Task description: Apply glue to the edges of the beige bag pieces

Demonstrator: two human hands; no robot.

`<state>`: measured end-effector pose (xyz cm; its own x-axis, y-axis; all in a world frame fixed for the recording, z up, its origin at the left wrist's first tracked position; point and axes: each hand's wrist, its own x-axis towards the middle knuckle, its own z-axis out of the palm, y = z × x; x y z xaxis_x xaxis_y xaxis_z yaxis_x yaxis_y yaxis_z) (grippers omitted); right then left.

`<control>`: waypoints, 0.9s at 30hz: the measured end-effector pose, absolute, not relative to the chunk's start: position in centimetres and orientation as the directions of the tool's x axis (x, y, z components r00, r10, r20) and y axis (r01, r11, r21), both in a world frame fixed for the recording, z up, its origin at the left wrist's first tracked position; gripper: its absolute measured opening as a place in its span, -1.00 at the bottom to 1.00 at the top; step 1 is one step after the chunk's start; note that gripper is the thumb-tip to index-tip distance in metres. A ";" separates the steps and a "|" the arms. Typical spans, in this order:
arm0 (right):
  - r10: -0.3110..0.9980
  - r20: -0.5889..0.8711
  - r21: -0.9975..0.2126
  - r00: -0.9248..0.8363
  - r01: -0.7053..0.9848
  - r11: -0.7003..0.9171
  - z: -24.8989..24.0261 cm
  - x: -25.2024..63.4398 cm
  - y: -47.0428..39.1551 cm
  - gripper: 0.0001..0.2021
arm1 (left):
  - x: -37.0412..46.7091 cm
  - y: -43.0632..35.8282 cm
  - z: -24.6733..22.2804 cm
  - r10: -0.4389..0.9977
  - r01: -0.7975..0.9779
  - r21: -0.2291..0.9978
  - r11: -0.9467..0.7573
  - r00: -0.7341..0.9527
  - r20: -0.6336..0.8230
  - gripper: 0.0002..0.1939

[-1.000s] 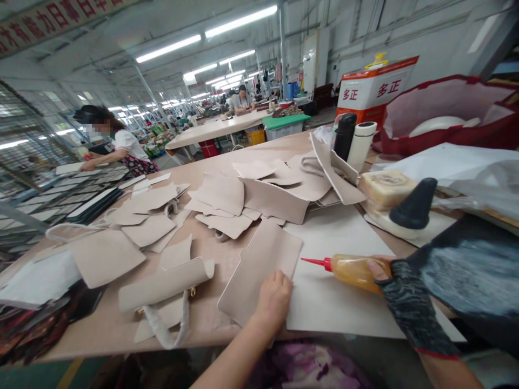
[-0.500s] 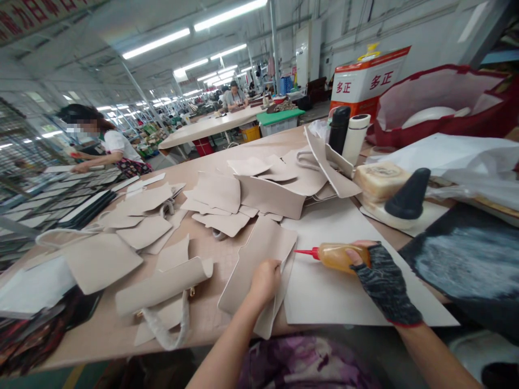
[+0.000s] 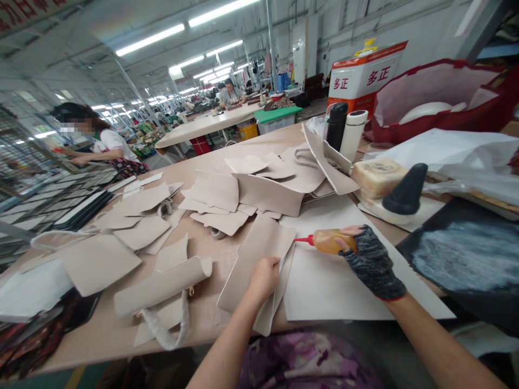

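— Where were your hands just then?

— My left hand (image 3: pixel 263 276) was on the beige leather panel (image 3: pixel 253 262), fingers curled over its right edge and pinching up the top layer, so a flap stood a little off the piece beneath. My right hand (image 3: pixel 367 258), in a dark knitted fingerless glove, was closed round the amber glue bottle (image 3: pixel 331 241). The bottle lay nearly level, its red nozzle (image 3: pixel 302 239) pointing left, the tip just at the lifted edge of the panel.

— Touching it?

— I couldn't tell; the tip was too small in the view, and it sat right on the line of the edge.

— What lay under all that?

— A large pale sheet (image 3: pixel 336 281) on the table (image 3: pixel 101 335), under my right hand and partly under the panel.

— And round about?

— A heap of loose beige cut pieces (image 3: pixel 243 192) just beyond the panel, more of them to the left, and a rolled piece with a strap (image 3: pixel 162 292) near the table's front edge. To the right, a black cone (image 3: pixel 405 190) stood on a white plate beside a tan block (image 3: pixel 377 177). Behind those were a black flask (image 3: pixel 335 125) and a white flask (image 3: pixel 353 134), close together, then a red bag (image 3: pixel 441 102). A dark board (image 3: pixel 466 259) lay at my right forearm. Another person (image 3: pixel 101 143) worked at a table well off to the left.
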<state>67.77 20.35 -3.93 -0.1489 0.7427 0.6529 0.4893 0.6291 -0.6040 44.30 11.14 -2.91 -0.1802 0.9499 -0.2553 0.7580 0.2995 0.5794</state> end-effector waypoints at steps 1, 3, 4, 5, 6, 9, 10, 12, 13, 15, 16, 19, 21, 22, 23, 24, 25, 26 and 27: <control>0.735 0.658 -0.594 -0.162 0.489 0.639 -4.0 67.8 20.5 -0.84 | 44.3 11.1 -2.9 0.949 0.758 0.578 0.302 -0.183 -0.255 -0.62; 0.718 0.667 -0.570 -0.199 0.484 0.664 -4.3 68.0 20.9 -0.85 | 44.4 11.2 -2.9 0.946 0.757 0.574 0.312 -0.196 -0.257 -0.62; 0.710 0.670 -0.559 -0.217 0.482 0.675 -4.4 68.1 21.1 -0.85 | 44.4 11.1 -2.9 0.945 0.756 0.572 0.319 -0.203 -0.258 -0.62; 0.705 0.670 -0.551 -0.233 0.480 0.683 -4.6 68.1 21.2 -0.86 | 44.5 11.1 -3.0 0.943 0.755 0.570 0.324 -0.208 -0.260 -0.62; 0.700 0.672 -0.546 -0.242 0.478 0.689 -4.7 68.2 21.4 -0.86 | 44.5 11.1 -3.0 0.942 0.755 0.568 0.327 -0.211 -0.261 -0.63; 0.684 0.693 -0.536 -0.228 0.472 0.700 -5.1 68.3 21.6 -0.87 | 44.5 11.1 -3.2 0.946 0.766 0.561 0.315 -0.206 -0.250 -0.63; 0.678 0.700 -0.532 -0.223 0.470 0.704 -5.3 68.3 21.6 -0.87 | 44.4 11.1 -3.3 0.949 0.772 0.557 0.307 -0.203 -0.242 -0.64; 0.677 0.702 -0.533 -0.221 0.469 0.705 -5.3 68.4 21.6 -0.85 | 44.4 11.2 -3.6 0.956 0.783 0.553 0.287 -0.193 -0.222 -0.64; 0.686 0.692 -0.540 -0.224 0.469 0.698 -5.3 68.4 21.5 -0.84 | 44.3 11.2 -3.8 0.959 0.786 0.554 0.275 -0.186 -0.212 -0.64; 0.714 0.665 -0.570 -0.221 0.467 0.676 -5.2 68.4 21.1 -0.84 | 44.2 11.2 -4.1 0.968 0.790 0.562 0.245 -0.167 -0.188 -0.63; 0.731 0.647 -0.590 -0.217 0.464 0.661 -5.1 68.3 20.9 -0.84 | 44.2 11.1 -4.2 0.972 0.791 0.567 0.231 -0.157 -0.177 -0.63; 0.766 0.609 -0.640 -0.203 0.444 0.627 -4.7 68.2 20.1 -0.83 | 44.2 11.1 -4.2 0.977 0.796 0.568 0.209 -0.141 -0.162 -0.64; 0.767 0.608 -0.646 -0.202 0.435 0.627 -4.6 68.1 19.7 -0.82 | 44.1 11.0 -4.2 0.975 0.795 0.568 0.215 -0.145 -0.166 -0.63; 0.761 0.615 -0.643 -0.203 0.430 0.634 -4.6 68.1 19.6 -0.83 | 44.1 11.0 -4.2 0.975 0.792 0.570 0.218 -0.147 -0.168 -0.63; 0.754 0.623 -0.638 -0.206 0.423 0.643 -4.5 68.1 19.4 -0.83 | 44.1 11.0 -4.2 0.974 0.788 0.574 0.220 -0.148 -0.169 -0.63; 0.748 0.630 -0.634 -0.209 0.417 0.651 -4.5 68.1 19.3 -0.84 | 44.1 11.0 -4.2 0.974 0.784 0.579 0.222 -0.150 -0.169 -0.63; 0.742 0.636 -0.631 -0.210 0.411 0.657 -4.5 68.1 19.1 -0.84 | 44.1 11.0 -4.3 0.973 0.782 0.581 0.225 -0.156 -0.168 -0.63; 0.740 0.639 -0.631 -0.211 0.408 0.660 -4.5 68.1 19.0 -0.84 | 44.1 11.0 -4.4 0.972 0.780 0.581 0.231 -0.163 -0.168 -0.64; 0.741 0.637 -0.632 -0.213 0.407 0.660 -4.5 68.1 18.7 -0.84 | 44.1 11.0 -4.4 0.970 0.780 0.578 0.240 -0.173 -0.169 -0.64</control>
